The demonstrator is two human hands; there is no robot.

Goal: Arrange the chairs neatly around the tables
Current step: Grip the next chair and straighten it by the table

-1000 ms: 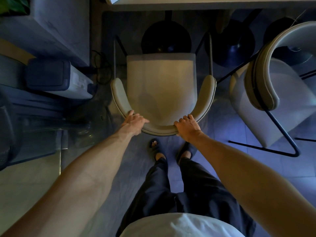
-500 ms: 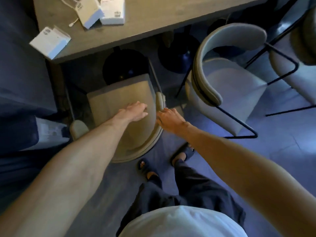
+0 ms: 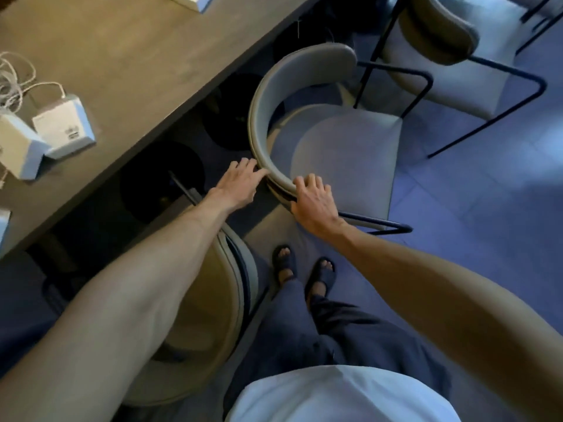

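Note:
A grey chair point(image 3: 344, 147) with a curved backrest and black tube frame stands beside the dark table point(image 3: 122, 56), its backrest turned toward the table edge and its seat facing away. My right hand point(image 3: 313, 202) curls its fingers over the near rim of that backrest. My left hand point(image 3: 240, 181) lies flat with fingers stretched out, the tips touching the backrest's outer side. A beige chair point(image 3: 210, 300) sits tucked under the table beneath my left forearm, mostly hidden by the arm.
Another grey chair point(image 3: 441, 41) stands at the top right, close to the first one's frame. Dark round table bases point(image 3: 161, 178) sit under the table. White boxes point(image 3: 64, 126) and cables point(image 3: 12, 86) lie on the tabletop. My sandalled feet point(image 3: 304, 272) stand on blue floor.
Both hands have left the beige chair, which now sits under the table, and moved right to the grey chair's backrest. My view has swung right.

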